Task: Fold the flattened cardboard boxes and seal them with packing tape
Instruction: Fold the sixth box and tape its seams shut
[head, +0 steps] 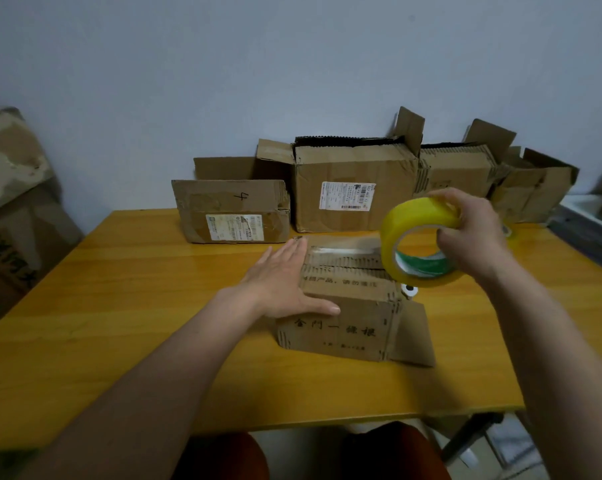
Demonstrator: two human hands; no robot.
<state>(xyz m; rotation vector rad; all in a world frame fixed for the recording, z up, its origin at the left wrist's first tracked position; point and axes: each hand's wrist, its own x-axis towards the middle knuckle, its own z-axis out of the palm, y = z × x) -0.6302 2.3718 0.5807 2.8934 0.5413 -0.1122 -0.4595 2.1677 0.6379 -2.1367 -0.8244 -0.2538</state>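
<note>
The box point(344, 299) sits near the middle of the table point(119, 306), its top flaps folded shut, and a clear strip of tape point(344, 245) runs across the far part of the top towards the roll point(420, 242). One flap point(415, 336) lies splayed on the table at the box's near right corner.

Your left hand point(285, 282) lies flat with straight fingers along the box's left top edge, thumb on the near edge; it presses and grips nothing. Your right hand point(472, 230) curls round the roll, fingers over the rim and thumb in the core, and holds it up just right of the box top. The strip looks taut between roll and box.

Risks, as judged from here:
- The strip seems bonded only over the far part of the top. Pull harder on the roll and it may peel off, or drag the box right, because only the flat left hand restrains it.
- The strip appears to sit far of the flap seam. If so, it leaves the seam unsealed.
- Slack in the strip would let it fold onto itself and wrinkle.
- I see no cutter; a hand tear may go ragged.
- The splayed flap may snag the roll on the way down the right side.

Further out: more boxes point(355, 185) stand along the far edge against the wall.
</note>
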